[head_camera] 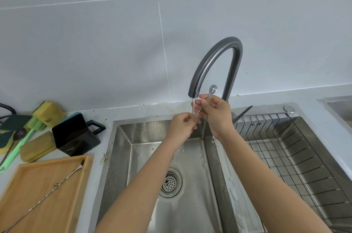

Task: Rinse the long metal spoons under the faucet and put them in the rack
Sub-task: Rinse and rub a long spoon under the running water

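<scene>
Both hands hold one long metal spoon under the grey arched faucet, and a thin stream of water runs onto it. My right hand grips the upper shaft, with the small bowl sticking up above the fingers. My left hand pinches the lower shaft beneath the spout. A second long twisted spoon lies diagonally on the wooden tray at the lower left, its bowl end dirty. The wire rack fills the right basin and holds nothing that I can see.
The left sink basin with its round drain strainer lies below my hands. A black square container, sponges and a green-handled brush crowd the left counter. The faucet lever points right.
</scene>
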